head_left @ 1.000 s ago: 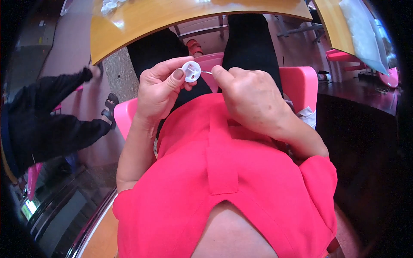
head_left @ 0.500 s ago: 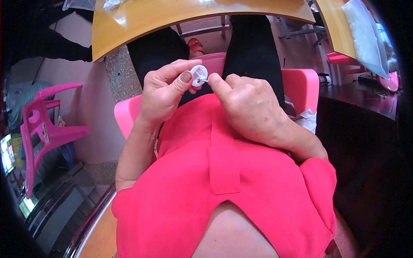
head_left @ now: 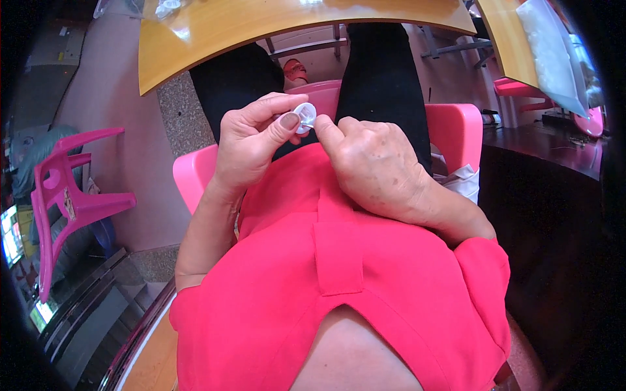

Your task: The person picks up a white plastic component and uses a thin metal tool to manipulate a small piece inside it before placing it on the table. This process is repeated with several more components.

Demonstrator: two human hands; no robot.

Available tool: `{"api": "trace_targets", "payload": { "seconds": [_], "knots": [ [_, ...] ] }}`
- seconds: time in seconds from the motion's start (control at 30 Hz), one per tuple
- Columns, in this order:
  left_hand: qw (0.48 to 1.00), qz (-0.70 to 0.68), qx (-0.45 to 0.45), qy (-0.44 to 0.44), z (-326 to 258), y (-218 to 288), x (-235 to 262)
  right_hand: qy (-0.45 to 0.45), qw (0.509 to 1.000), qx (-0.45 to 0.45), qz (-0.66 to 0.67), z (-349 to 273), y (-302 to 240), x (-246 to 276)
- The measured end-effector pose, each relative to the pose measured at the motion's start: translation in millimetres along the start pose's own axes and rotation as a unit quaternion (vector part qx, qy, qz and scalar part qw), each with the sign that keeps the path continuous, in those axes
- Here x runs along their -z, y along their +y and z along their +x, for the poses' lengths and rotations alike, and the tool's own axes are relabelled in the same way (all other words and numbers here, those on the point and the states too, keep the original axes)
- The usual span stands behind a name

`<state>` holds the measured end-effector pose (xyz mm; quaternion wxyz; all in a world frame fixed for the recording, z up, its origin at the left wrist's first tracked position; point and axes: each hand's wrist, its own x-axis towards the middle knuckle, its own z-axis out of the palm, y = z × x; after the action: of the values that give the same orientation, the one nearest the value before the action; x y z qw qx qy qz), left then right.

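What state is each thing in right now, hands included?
small white round part: held up over the lap, pinched in the left hand
left hand: closed, grip shut on the part between thumb and fingers
right hand: curled, fingertips at the part's edge; whether it grips cannot be told
pink chair: standing upright, unoccupied, at the left
yellow table: bears clear plastic bags

Left hand [head_left: 251,146]: raised before the chest, thumb and forefinger pinched together.
Right hand [head_left: 375,163]: beside it, fingertips apparently touching, curled.
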<state>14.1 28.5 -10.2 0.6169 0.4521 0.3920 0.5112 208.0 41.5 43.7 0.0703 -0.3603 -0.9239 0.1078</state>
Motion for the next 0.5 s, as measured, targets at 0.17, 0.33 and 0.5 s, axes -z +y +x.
{"api": "trace_targets", "payload": {
  "seconds": [0.17, 0.33, 0.5],
  "knots": [
    [1.000, 0.004, 0.009, 0.006, -0.7, -0.5, -1.5, -0.011, 1.000, -0.003, -0.018, -0.7, -1.0, -1.3],
    [0.997, 0.052, 0.031, 0.043, -1.8, -1.2, -7.7, -0.028, 0.998, 0.016, -0.058, 0.8, -3.3, -0.1],
    [0.994, 0.084, 0.057, 0.047, -1.7, -3.4, -13.2, -0.071, 0.994, 0.056, -0.065, 3.5, -0.2, -2.2]
  ]
}}
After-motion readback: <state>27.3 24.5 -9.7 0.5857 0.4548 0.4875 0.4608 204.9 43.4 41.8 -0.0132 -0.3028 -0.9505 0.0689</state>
